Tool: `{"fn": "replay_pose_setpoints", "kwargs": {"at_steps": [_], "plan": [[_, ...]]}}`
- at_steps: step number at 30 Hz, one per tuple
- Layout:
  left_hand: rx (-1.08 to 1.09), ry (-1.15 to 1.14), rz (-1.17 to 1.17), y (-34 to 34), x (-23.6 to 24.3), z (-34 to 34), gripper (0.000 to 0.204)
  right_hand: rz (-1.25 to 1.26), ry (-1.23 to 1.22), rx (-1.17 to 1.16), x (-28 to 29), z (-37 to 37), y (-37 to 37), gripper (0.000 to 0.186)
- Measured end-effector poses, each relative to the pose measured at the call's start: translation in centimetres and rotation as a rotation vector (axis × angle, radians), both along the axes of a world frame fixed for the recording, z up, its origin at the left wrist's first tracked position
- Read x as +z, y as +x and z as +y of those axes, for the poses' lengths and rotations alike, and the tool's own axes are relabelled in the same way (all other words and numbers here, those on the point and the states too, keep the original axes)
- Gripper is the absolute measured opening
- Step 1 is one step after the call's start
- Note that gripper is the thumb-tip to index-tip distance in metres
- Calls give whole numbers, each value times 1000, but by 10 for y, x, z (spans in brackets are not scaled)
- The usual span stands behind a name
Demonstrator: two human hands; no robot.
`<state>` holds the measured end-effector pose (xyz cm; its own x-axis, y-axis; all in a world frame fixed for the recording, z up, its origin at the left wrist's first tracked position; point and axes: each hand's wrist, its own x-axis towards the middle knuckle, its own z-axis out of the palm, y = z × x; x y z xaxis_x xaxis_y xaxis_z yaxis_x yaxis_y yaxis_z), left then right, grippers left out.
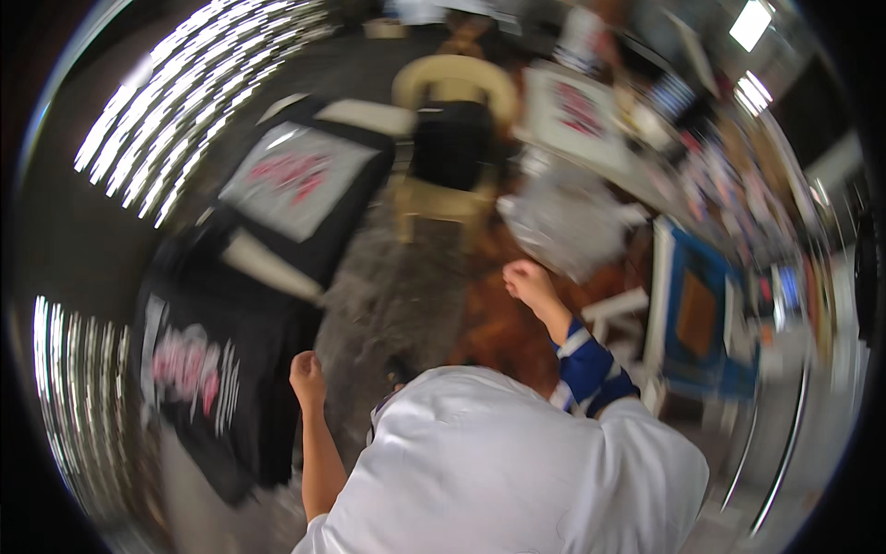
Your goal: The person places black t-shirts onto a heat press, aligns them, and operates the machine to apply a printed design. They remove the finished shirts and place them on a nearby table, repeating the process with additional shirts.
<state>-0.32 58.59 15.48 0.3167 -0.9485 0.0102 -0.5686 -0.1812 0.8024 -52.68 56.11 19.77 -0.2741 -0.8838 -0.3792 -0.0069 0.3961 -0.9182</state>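
My left hand point(307, 377) hangs beside the edge of a black T-shirt point(249, 360) with a pink and white print, not visibly gripping it. Its fingers look curled, with nothing seen in them. My right hand point(529, 281) is raised ahead of my body, closed in a loose fist with nothing visible inside. Just beyond it lies a crumpled clear plastic bag point(568, 217); I cannot tell whether the two touch. Farther up on the left, another black garment carries a pale sheet point(277, 198) with a red print. The whole picture is smeared by motion.
Ahead stands a yellow plastic chair point(448, 78) with black cloth point(452, 143) on it. To the right are a blue framed panel point(688, 305) and a table with a white sheet point(577, 111) printed in red. Slatted openings point(189, 102) line the left wall.
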Motion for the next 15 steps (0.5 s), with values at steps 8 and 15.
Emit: {"fn": "replay_pose_setpoints", "kwargs": {"at_steps": [8,15], "plan": [[-1306,273,-131,-306,-34,-85,29,901,-451,-612,160,150,-117,11],[-1681,508,-203,-447,-98,-86,31,1672,-209,-1037,273,234,-241,6]]}}
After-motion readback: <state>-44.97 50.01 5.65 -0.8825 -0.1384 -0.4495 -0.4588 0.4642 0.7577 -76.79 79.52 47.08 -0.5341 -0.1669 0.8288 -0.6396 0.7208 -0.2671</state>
